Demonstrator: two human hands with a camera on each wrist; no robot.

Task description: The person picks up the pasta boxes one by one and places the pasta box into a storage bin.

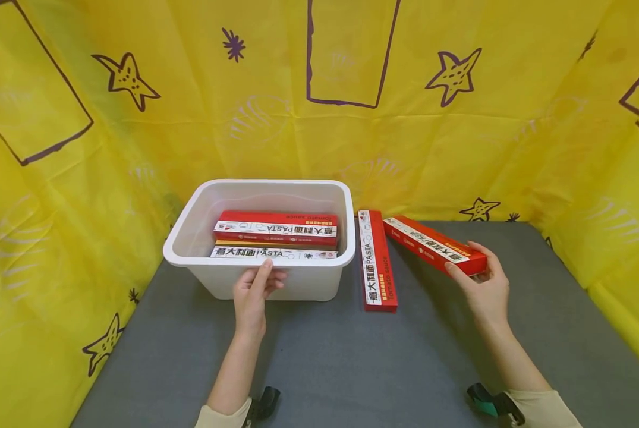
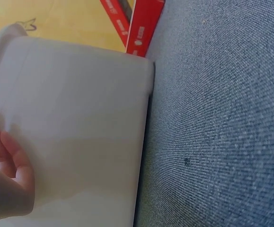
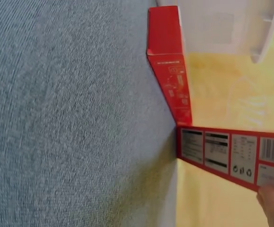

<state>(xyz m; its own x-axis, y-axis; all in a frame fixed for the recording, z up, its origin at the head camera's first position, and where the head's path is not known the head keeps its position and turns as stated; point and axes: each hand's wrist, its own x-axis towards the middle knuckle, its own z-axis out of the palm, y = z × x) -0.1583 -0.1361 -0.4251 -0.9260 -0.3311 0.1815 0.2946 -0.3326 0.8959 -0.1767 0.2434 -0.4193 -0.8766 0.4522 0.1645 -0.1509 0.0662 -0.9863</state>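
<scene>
At the front rim of a white plastic bin (image 1: pixel 260 279), my left hand (image 1: pixel 254 291) pinches the edge, thumb on the rim and fingers against the outer wall. Inside the bin lie red-and-white pasta boxes (image 1: pixel 276 229), stacked lengthwise. My right hand (image 1: pixel 487 285) grips the near end of another pasta box (image 1: pixel 431 242) between thumb and fingers. That box slants with its held end raised off the table and its far end low by the back wall; the right wrist view shows its barcode side (image 3: pixel 222 153). Between bin and right hand, one more pasta box (image 1: pixel 377 261) lies on the table.
A dark grey cloth-covered table (image 1: pixel 319 368) runs under everything. Yellow fabric (image 1: pixel 276 119) with starfish drawings encloses the back and both sides. The bin stands close to the back fabric, left of the loose boxes.
</scene>
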